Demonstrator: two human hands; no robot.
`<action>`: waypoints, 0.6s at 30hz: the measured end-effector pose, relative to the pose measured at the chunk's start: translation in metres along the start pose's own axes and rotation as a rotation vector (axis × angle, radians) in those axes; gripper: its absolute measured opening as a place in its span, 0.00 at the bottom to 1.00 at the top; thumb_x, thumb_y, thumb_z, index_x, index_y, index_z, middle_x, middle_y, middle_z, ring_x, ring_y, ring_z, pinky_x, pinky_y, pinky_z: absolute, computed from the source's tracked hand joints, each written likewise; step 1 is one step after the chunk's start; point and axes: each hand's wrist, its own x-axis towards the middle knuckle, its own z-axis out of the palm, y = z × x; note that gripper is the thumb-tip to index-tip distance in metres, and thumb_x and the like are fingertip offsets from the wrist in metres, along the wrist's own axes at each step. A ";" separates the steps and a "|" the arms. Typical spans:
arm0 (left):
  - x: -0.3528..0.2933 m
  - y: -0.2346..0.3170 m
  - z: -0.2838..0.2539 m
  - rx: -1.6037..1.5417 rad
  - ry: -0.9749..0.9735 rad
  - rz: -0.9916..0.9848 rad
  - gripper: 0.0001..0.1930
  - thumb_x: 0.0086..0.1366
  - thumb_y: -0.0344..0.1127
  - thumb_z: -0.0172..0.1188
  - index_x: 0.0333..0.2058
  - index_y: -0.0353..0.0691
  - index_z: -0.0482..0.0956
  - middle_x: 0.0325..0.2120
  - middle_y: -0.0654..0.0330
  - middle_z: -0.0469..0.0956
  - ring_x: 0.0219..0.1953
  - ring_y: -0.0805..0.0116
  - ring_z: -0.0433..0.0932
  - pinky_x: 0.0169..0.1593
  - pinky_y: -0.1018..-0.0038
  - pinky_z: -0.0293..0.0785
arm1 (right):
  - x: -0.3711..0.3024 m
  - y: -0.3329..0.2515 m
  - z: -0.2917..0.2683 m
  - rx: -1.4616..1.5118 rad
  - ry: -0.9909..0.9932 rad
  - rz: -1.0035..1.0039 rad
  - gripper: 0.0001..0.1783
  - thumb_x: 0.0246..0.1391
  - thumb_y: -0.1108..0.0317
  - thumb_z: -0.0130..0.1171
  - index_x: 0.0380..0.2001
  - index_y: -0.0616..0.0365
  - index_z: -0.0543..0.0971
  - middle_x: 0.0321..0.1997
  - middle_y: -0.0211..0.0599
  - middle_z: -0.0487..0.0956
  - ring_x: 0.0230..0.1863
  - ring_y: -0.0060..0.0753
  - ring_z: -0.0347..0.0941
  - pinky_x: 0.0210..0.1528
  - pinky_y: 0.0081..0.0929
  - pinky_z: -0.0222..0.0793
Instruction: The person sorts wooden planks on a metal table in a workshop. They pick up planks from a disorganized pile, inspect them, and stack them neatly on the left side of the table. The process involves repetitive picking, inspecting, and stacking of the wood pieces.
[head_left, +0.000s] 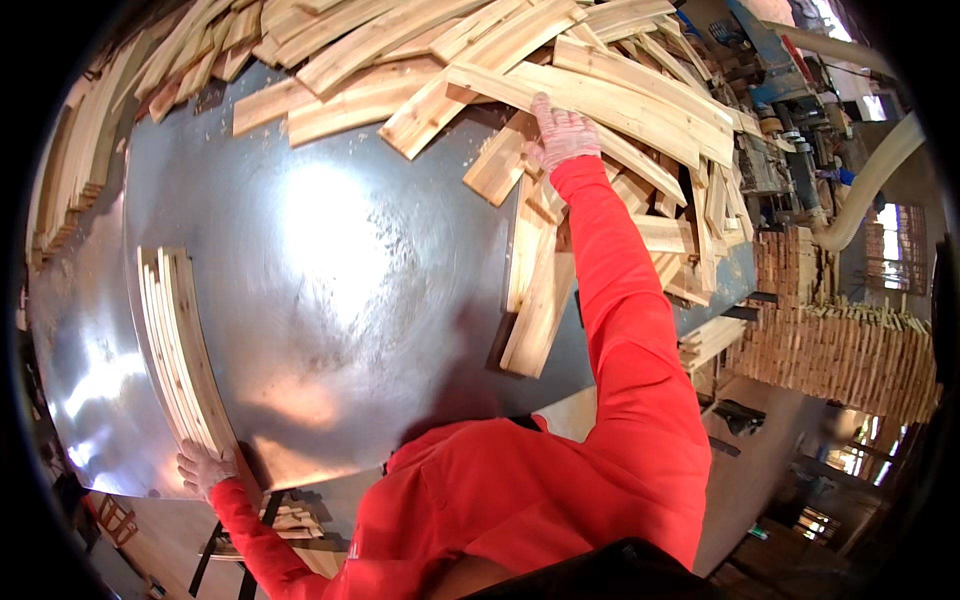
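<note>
My right hand (566,137), in a thin see-through glove, reaches far out over a loose heap of pale wooden boards. Its fingers stretch across a narrow board (490,83) on top of the heap, with the thumb apart on the near side. My left hand (205,467), gloved the same way, rests with its fingers spread at the near end of a neat stack of boards (178,340). That stack lies lengthwise along the left part of the metal table (290,260). Its boards are side by side, their ends roughly even.
More boards (375,95) lie jumbled along the far edge. A tall row of boards (85,165) stands at the far left. On the right are a large stack of wood (840,355), a machine (775,70) and a pale hose (875,185). Two boards (540,310) jut toward me.
</note>
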 end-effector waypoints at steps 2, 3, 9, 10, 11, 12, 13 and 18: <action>-0.017 0.026 0.012 -0.088 0.383 0.095 0.48 0.55 0.56 0.65 0.68 0.41 0.52 0.64 0.42 0.58 0.66 0.44 0.57 0.67 0.56 0.56 | 0.019 0.018 -0.003 0.005 0.112 0.121 0.53 0.47 0.41 0.64 0.70 0.50 0.51 0.62 0.45 0.70 0.64 0.49 0.64 0.64 0.47 0.58; -0.022 0.058 0.012 -0.445 0.624 0.296 0.42 0.59 0.55 0.61 0.67 0.41 0.56 0.62 0.42 0.62 0.64 0.43 0.61 0.66 0.58 0.59 | 0.028 0.038 0.012 -0.123 0.283 0.192 0.47 0.50 0.45 0.62 0.68 0.50 0.55 0.61 0.44 0.71 0.61 0.50 0.68 0.64 0.47 0.60; -0.141 0.345 -0.064 -1.690 -0.380 0.674 0.36 0.58 0.31 0.62 0.63 0.30 0.58 0.50 0.51 0.74 0.49 0.62 0.74 0.54 0.69 0.71 | 0.040 0.049 -0.012 0.466 -0.293 -0.038 0.40 0.46 0.38 0.61 0.56 0.52 0.71 0.49 0.52 0.79 0.50 0.54 0.76 0.55 0.40 0.70; -0.166 0.392 -0.077 -1.882 -0.656 0.640 0.40 0.57 0.32 0.62 0.66 0.30 0.53 0.52 0.49 0.72 0.50 0.60 0.73 0.55 0.69 0.71 | 0.031 0.035 -0.027 0.556 -0.339 -0.191 0.42 0.44 0.37 0.61 0.58 0.51 0.70 0.50 0.53 0.78 0.51 0.54 0.75 0.56 0.39 0.69; -0.187 0.435 -0.071 -1.966 -0.624 0.877 0.41 0.66 0.50 0.54 0.68 0.32 0.49 0.55 0.52 0.69 0.54 0.61 0.70 0.60 0.65 0.65 | 0.021 0.022 -0.035 0.640 -0.383 -0.342 0.45 0.42 0.36 0.62 0.60 0.50 0.69 0.51 0.53 0.78 0.51 0.54 0.75 0.57 0.39 0.69; -0.202 0.472 -0.093 -2.092 -0.867 0.901 0.38 0.65 0.49 0.56 0.66 0.33 0.53 0.53 0.54 0.71 0.53 0.63 0.71 0.59 0.66 0.66 | 0.007 0.019 -0.035 0.883 -0.346 -0.524 0.44 0.46 0.34 0.58 0.57 0.57 0.71 0.47 0.57 0.78 0.50 0.56 0.75 0.55 0.42 0.69; -0.206 0.479 -0.082 -1.924 -0.689 0.825 0.28 0.64 0.44 0.58 0.57 0.34 0.64 0.44 0.55 0.75 0.44 0.65 0.75 0.50 0.68 0.71 | 0.010 0.014 -0.060 0.972 -0.368 -0.518 0.45 0.46 0.33 0.57 0.57 0.59 0.71 0.49 0.56 0.78 0.52 0.54 0.74 0.56 0.41 0.68; -0.183 0.483 -0.132 -1.554 -0.415 0.535 0.16 0.63 0.43 0.59 0.44 0.39 0.77 0.31 0.58 0.82 0.27 0.62 0.79 0.32 0.70 0.77 | 0.119 0.156 -0.002 0.188 -0.108 0.069 0.52 0.43 0.37 0.64 0.66 0.55 0.61 0.63 0.54 0.69 0.61 0.51 0.69 0.61 0.40 0.64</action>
